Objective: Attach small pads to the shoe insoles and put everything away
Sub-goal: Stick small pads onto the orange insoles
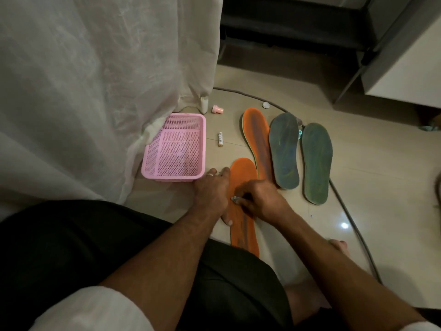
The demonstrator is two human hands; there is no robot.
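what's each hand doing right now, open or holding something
Left hand: open, fingers straight, pressing on the near orange insole.
Right hand: fingers curled, pinching a small pale pad over that insole.

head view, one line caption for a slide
Left hand steadies an orange insole; right hand presses a pad onto it.

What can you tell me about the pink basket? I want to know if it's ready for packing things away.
The pink basket is a rectangular, open-topped tray of what looks like plastic, with perforated mesh walls, a grid-patterned floor and a smooth rolled rim. It stands upright on the tiled floor, its left side against the white curtain. Nothing appears to lie inside it. The left hand rests just off its near right corner; whether they touch is unclear.
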